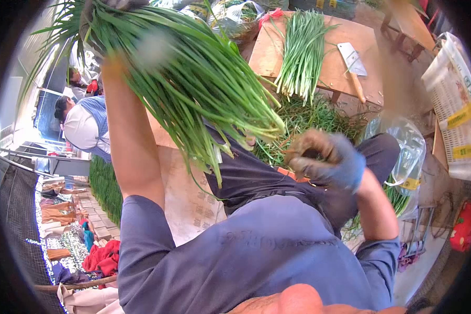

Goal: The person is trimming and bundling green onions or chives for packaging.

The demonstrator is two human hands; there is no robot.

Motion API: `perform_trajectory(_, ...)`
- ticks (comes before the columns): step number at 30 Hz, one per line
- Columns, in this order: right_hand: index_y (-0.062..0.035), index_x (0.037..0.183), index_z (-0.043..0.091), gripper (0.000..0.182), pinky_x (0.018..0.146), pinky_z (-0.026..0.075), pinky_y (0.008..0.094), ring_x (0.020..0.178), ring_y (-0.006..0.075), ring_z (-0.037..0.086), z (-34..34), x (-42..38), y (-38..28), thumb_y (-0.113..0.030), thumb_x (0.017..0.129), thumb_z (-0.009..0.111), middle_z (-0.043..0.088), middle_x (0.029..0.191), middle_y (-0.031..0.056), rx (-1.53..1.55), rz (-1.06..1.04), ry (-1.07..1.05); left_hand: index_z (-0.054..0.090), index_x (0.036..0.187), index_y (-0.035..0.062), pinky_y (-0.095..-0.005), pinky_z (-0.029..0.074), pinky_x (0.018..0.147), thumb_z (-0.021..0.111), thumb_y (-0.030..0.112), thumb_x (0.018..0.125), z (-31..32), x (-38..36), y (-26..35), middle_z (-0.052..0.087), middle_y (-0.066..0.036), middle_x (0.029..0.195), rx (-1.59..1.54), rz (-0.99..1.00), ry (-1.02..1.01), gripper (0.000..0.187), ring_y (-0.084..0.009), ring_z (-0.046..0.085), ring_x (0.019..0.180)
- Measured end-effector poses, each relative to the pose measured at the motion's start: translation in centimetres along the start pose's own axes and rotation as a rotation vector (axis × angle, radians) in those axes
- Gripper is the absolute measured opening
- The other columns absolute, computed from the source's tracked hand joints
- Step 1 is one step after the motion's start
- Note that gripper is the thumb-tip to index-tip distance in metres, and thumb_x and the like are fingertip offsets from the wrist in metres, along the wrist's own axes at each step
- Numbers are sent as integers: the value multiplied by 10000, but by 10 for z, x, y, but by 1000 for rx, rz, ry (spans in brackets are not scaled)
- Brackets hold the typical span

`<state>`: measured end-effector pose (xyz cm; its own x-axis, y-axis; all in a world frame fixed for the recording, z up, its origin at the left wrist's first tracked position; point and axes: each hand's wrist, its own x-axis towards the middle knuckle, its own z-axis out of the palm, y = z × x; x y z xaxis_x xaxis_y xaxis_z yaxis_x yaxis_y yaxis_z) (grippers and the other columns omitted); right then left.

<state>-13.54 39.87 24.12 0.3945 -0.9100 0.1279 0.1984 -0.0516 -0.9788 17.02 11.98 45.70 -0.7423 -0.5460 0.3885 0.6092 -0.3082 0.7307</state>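
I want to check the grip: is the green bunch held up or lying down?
Held up: the left hand grips the green bunch high, leaves hanging.

bright daylight, strong fisheye warping, black vignette corners, motion-blurred hands [327,159]

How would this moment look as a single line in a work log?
left hand: raised, gripping bunch of green chives | right hand: gloved, low, blurred, grip unclear | table: more chives, cleaver

Outdoor daylight. Wooden counter [277,44] stood ahead; white plastic crate [455,104] at right; paved floor [102,225] strewn with clothing [103,259] at left.
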Motion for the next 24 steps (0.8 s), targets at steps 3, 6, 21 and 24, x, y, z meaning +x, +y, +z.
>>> perform_trajectory(3, -40, 1341, 493, 501, 580, 466, 221, 664, 59, 538, 30, -15, 42, -202, 912, 694, 618, 867, 28, 204, 326, 123, 535, 816, 142, -336, 375, 802, 463, 340, 948, -11, -1, 16, 520, 9, 776, 218, -71, -42, 248, -156, 467, 795)
perform_trajectory(6, -72, 1407, 431, 607, 554, 454, 228, 646, 63, 545, 45, -4, 61, -240, 897, 715, 624, 855, 18, 258, 387, 245, 532, 816, 135, -354, 377, 809, 453, 358, 951, -28, 4, 42, 532, -6, 819, 212, -90, -1, 273, -169, 464, 832)
perform_trajectory(21, -25, 1076, 671, 230, 533, 460, 416, 605, 348, 608, 60, 36, 72, -142, 878, 679, 594, 687, 179, -678, -457, 519, 569, 870, 131, -367, 421, 798, 501, 378, 949, -15, -4, -7, 542, -28, 838, 327, 143, 5, 268, -175, 504, 820)
perform_trajectory(24, -27, 1106, 669, 262, 544, 493, 405, 626, 336, 640, 66, 38, 75, -148, 876, 690, 638, 750, 186, -754, -348, 502, 564, 860, 137, -367, 424, 792, 504, 380, 952, -33, -6, 12, 534, -24, 827, 321, 143, 3, 267, -166, 504, 808)
